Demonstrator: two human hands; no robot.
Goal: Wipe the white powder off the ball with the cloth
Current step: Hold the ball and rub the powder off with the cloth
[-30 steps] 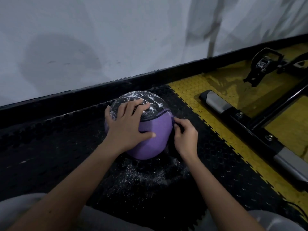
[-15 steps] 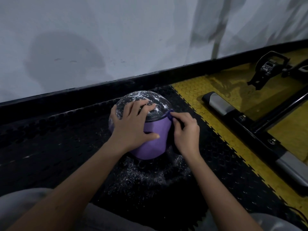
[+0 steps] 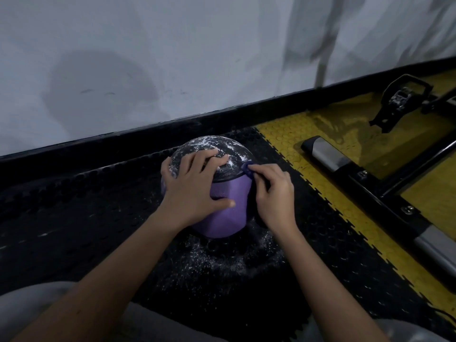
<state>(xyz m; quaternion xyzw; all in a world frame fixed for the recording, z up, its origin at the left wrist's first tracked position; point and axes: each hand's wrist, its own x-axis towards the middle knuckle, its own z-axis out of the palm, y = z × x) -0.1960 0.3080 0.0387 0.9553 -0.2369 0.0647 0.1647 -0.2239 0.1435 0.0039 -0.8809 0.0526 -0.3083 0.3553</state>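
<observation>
A dark ball dusted with white powder sits on the black floor mat close to the wall. A purple cloth covers the ball's near side up to a dark edge line. My left hand lies spread over the ball; its fingers rest on the powdered top and its thumb presses the cloth. At the ball's right side, my right hand pinches the cloth's upper right corner. The ball's underside and far side are hidden.
Spilled white powder speckles the mat in front of the ball. A white wall with a black baseboard runs just behind. To the right lie yellow floor tiles, a black-and-grey machine frame and a pedal.
My right hand has climbed the ball's right side, carrying the cloth corner up to the powdered top's edge. My left hand stays in place on the ball.
</observation>
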